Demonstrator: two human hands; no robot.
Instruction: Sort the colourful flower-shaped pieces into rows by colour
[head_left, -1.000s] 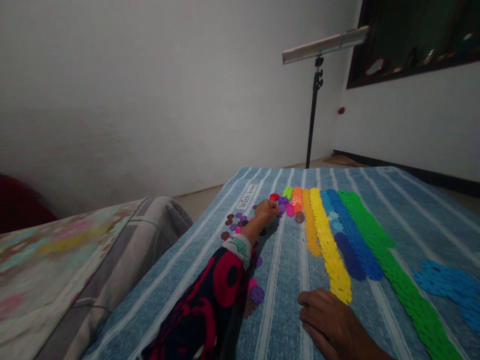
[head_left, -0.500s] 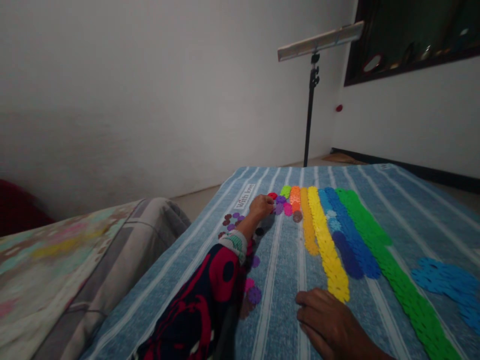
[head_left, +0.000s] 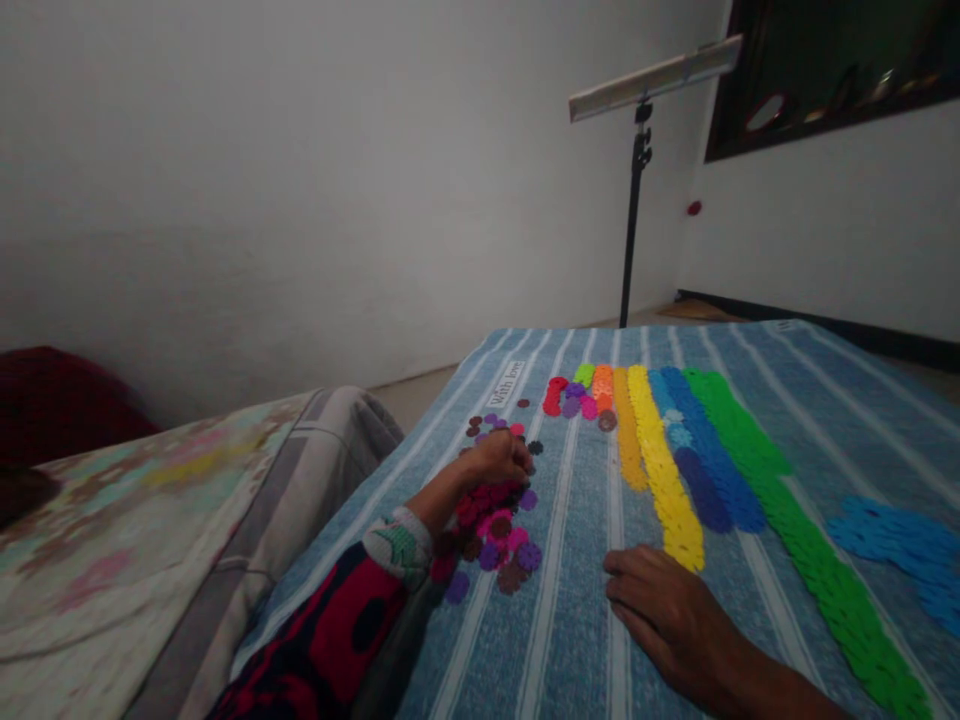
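My left hand (head_left: pixel 504 458) is over a mixed pile of small notched plastic discs (head_left: pixel 501 528) in red, pink, purple and brown. Its fingers are bent together at the pile, and what they hold, if anything, is hidden. My right hand (head_left: pixel 664 605) rests on the striped blue cloth (head_left: pixel 570 640) with its fingers stretched forward, holding nothing, just left of the near end of a yellow row (head_left: pixel 667 490). Beyond my left hand lie a short red row (head_left: pixel 555 396), purple and pink discs, a lime group (head_left: pixel 584 375) and an orange row (head_left: pixel 603 385).
Blue rows (head_left: pixel 709 450) and a long green row (head_left: pixel 795 530) run along the cloth at right, with light-blue discs (head_left: pixel 892 540) beyond. A "With love" label (head_left: pixel 507 383) is at far left. A covered bed (head_left: pixel 247 500) stands alongside; a black light stand (head_left: pixel 631 230) rises behind.
My left hand has drawn back from the red discs at the far end to the mixed pile, uncovering the red row. My right hand stays on the cloth. The view has shifted slightly.
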